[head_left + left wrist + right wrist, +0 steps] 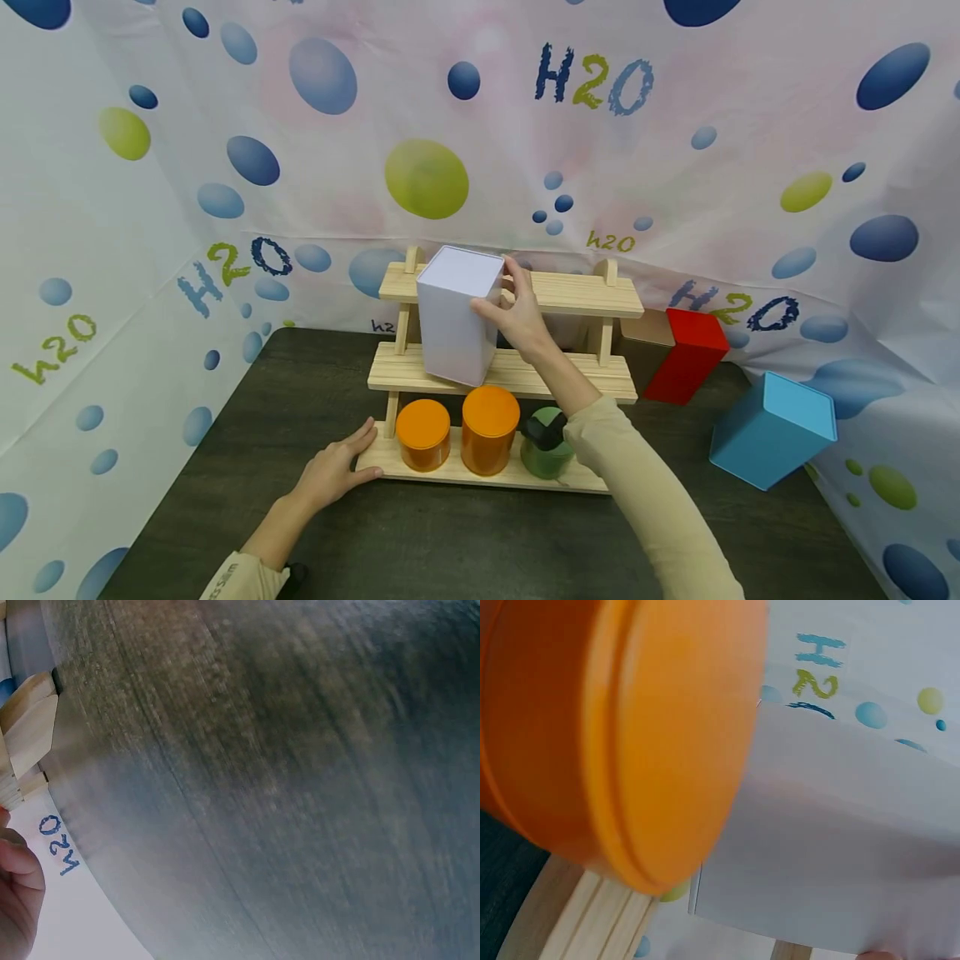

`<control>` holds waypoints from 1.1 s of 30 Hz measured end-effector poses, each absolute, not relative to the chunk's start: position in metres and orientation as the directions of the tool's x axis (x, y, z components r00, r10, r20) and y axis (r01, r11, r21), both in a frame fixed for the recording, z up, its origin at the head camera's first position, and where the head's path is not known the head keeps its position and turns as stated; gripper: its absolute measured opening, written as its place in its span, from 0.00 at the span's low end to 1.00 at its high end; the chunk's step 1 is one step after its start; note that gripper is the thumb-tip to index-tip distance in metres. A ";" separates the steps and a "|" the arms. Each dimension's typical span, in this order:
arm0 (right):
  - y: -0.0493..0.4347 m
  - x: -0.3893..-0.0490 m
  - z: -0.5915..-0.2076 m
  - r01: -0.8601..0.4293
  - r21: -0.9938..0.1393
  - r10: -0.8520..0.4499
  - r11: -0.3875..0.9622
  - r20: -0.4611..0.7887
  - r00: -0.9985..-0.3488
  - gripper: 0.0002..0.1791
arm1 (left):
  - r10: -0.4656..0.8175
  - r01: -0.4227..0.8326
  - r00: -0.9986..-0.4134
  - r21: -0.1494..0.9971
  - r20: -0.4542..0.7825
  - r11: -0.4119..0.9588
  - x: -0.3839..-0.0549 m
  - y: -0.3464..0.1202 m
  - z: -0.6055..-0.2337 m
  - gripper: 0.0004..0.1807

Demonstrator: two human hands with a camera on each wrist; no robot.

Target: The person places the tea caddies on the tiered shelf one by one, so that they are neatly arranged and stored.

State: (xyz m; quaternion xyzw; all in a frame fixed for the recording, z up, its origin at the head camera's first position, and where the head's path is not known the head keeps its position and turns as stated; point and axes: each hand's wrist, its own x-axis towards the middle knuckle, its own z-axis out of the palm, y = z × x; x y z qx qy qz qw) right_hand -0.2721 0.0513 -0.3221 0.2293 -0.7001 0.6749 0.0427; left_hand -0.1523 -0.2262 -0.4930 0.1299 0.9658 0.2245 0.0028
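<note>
A tall white box [456,321] with a lid stands on the middle tier of a three-tier wooden shelf [480,367]. My right hand [517,312] holds the box by its upper right side, thumb at the front and fingers behind. In the right wrist view the white box [825,840] fills the right side, a fingertip [881,955] at its lower edge. My left hand [330,471] grips the left end of the bottom tier between thumb and fingers. The left wrist view shows only part of that hand [19,885] beside the wood [34,727].
On the bottom tier stand a short orange jar [423,435], a taller orange jar [490,433] and a green jar [546,458], partly behind my right forearm. To the right are a brown box [643,342], a red box [686,358] and a tilted blue box [772,429] on the dark table [465,550].
</note>
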 end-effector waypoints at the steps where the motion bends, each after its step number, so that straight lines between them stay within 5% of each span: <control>1: 0.050 -0.272 -0.323 -0.374 -0.927 -0.271 -0.005 0.361 -0.892 0.40 | 0.251 0.248 -0.967 0.434 0.051 0.866 -0.152 -0.226 -0.493 0.39; 14: 0.057 -0.273 -0.328 -0.353 -0.935 -0.419 0.038 0.306 -0.855 0.42 | 0.255 0.256 -0.965 0.427 0.059 0.867 -0.153 -0.226 -0.492 0.38; 33: 0.055 -0.278 -0.323 -0.259 -0.961 -0.455 0.097 0.189 -0.870 0.42 | 0.256 0.245 -0.966 0.436 0.033 0.866 -0.152 -0.224 -0.487 0.39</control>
